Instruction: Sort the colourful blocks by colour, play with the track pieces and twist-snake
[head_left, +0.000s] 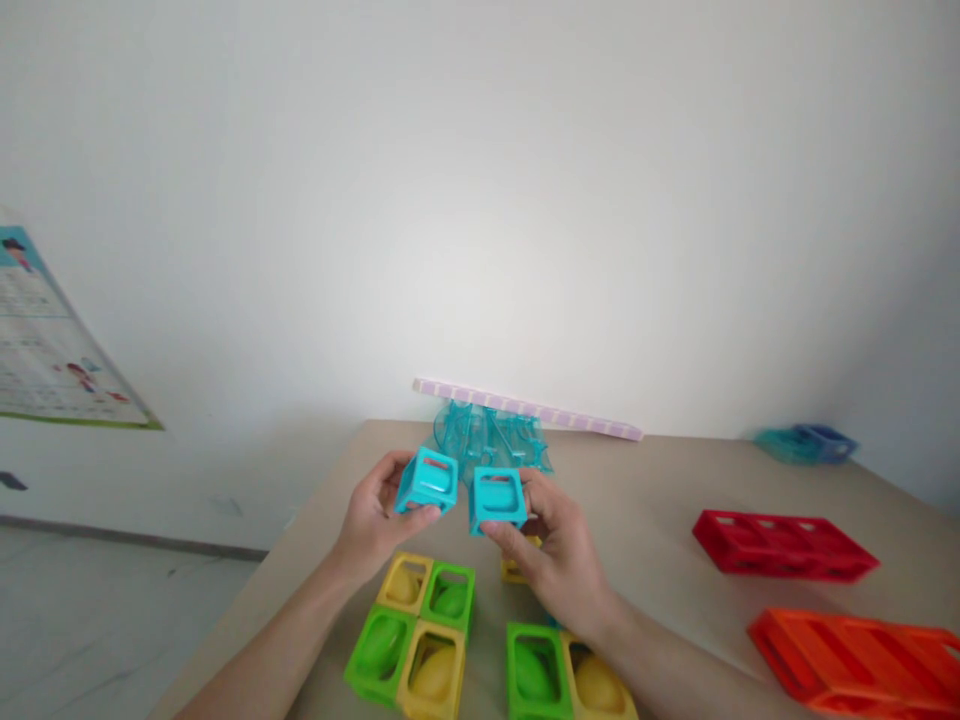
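Note:
My left hand [382,510] grips a light blue hollow cube block [433,482] between thumb and fingers, above the table. A second light blue cube block [497,500] is held in my right hand [555,535], a small gap away from the first. Below my left hand, green and yellow cube blocks [412,630] sit joined in a square. Nearer my right wrist stand a green cube block [534,665] and a yellow cube block [596,680], side by side and partly cut off by the frame. Another yellow block [514,568] is mostly hidden behind my right hand.
Transparent teal plastic parts [487,435] lie at the table's back, by a purple patterned strip [525,406] against the wall. To the right are a red block row [784,545], an orange one [862,660] and blurred blue-teal pieces [810,443]. A poster [60,340] hangs left.

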